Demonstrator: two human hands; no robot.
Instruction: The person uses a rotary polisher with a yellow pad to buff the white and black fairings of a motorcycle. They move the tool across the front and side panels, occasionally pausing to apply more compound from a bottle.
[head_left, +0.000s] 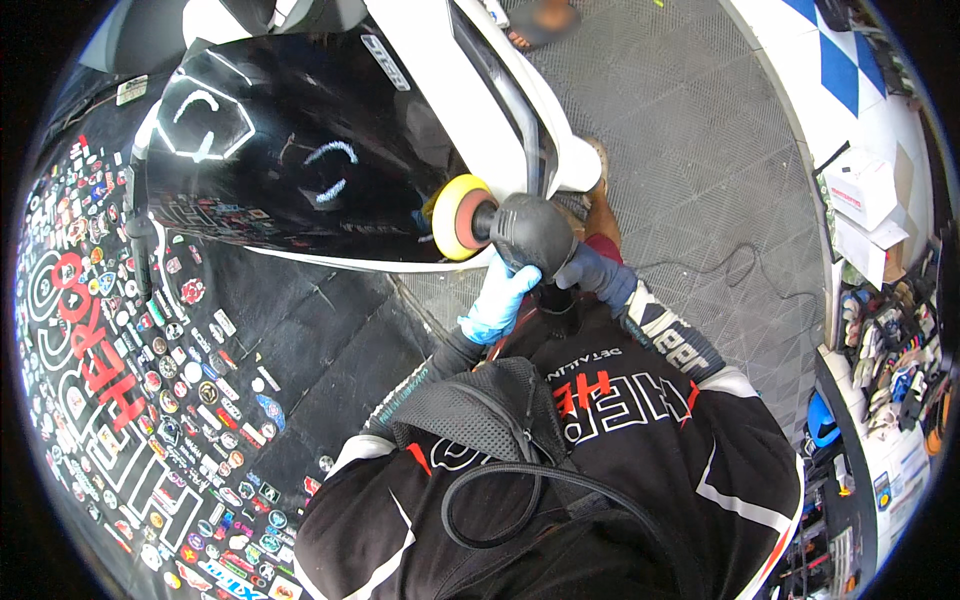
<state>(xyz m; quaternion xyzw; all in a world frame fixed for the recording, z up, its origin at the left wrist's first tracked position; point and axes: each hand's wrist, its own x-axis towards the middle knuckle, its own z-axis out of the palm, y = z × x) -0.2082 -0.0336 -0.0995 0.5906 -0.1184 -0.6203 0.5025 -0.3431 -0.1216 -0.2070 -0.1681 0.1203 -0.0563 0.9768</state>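
Observation:
A black power polisher (534, 234) with a yellow foam pad (452, 217) on an orange backing plate is held in front of my chest. My left hand (499, 292), in a light blue glove, grips it from the left. From the right, my right hand (598, 276), in a dark blue glove, is closed around its body. The pad stands on edge by the corner of a glossy black car panel (330, 165) with white bodywork (450, 90) around it. Whether the pad touches the panel, I cannot tell. Curved whitish streaks and bright light reflections show on the black surface.
A dark wall (225, 450) covered in stickers stands at the left. A thin cable (720, 266) lies on the grey tiled floor (675, 135). Another person's leg (600, 214) is beside the car. White boxes (862, 195) and crowded shelves (892, 352) line the right side.

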